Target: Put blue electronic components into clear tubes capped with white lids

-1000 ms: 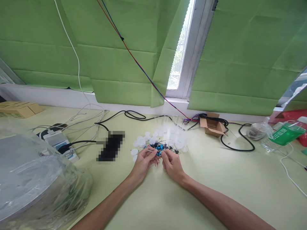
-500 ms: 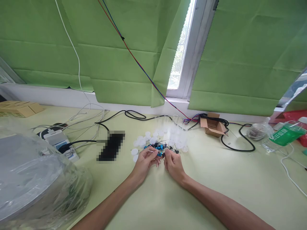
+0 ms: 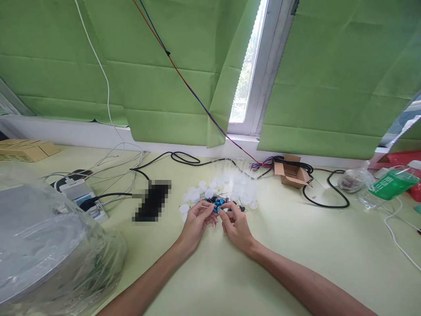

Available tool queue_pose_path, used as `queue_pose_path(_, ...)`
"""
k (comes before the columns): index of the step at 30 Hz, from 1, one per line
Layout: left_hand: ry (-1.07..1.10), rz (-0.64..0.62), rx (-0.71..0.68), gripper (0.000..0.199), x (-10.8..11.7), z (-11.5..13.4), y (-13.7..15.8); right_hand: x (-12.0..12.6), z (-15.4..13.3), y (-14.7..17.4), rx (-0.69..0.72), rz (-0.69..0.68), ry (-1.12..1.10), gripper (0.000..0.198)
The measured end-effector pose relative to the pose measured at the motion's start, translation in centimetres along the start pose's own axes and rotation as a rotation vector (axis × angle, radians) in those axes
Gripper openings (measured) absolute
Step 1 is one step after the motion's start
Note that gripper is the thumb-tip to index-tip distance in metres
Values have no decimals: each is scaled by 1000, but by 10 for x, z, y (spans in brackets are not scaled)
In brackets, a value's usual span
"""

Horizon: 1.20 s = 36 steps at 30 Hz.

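Left hand point(image 3: 196, 216) pinches thin rod point(image 3: 204, 206); right hand point(image 3: 237, 223) beside blue parts point(image 3: 221, 202), grip too small to tell. Parts heaped on tabletop point(image 3: 217, 272) near white discs point(image 3: 184, 209). Cardboard box point(image 3: 291, 180) open; clear bag point(image 3: 364, 175) holds brown contents point(image 3: 351, 181).

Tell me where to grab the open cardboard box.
Probably best: pinch the left flap of the cardboard box, coming from the near side. That flap juts out from the body, while black cable runs along the far side.
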<state>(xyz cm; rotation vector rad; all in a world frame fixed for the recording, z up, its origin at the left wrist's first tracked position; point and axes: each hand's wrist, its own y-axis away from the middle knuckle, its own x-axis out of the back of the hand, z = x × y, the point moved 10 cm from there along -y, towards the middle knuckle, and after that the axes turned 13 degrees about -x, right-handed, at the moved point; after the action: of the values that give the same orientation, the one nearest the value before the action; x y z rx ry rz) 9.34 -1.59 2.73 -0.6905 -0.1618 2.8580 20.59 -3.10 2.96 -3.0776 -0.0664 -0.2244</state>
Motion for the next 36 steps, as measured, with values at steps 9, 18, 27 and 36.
queue_pose_path(9, -23, -63, 5, 22, -4, -2, 2, 4, -3, -2, 47, 62, 66, 43)
queue_pose_path(18, 2, -74, 11, 22, -8, -3, 3, 9, -1, -1, 59, 116, 57, 53)
queue_pose_path(27, 46, 60, 10, 25, 3, 1, 0, 1, -4, 2, 8, 15, 23, 30)
queue_pose_path(36, 31, 42, 18, 24, 2, -1, 0, 0, 0, 0, 6, 1, 44, 27)
